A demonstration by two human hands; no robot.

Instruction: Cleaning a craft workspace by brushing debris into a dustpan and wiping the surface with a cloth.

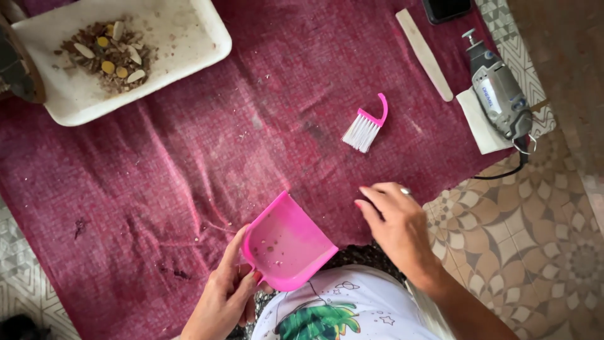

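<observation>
Your left hand (223, 299) has its fingers curled around the back edge of the pink dustpan (287, 242), which holds a few crumbs. Your right hand (393, 217) hovers empty, fingers loosely spread over the maroon cloth (157, 189). You seem to be mid-sweep; the small pink brush (366, 126) lies just beyond your right fingertips, so reaching it comes first. Farther left of them sits the white tray (189, 38) of scraps.

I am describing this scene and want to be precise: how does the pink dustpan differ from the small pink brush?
The pink dustpan is held by the left hand; the small brush lies free on the maroon cloth, beyond the right hand. The dustpan is a larger open scoop with a few crumbs inside; the brush is smaller, with white bristles and a curved handle. Both are pink plastic.
</observation>
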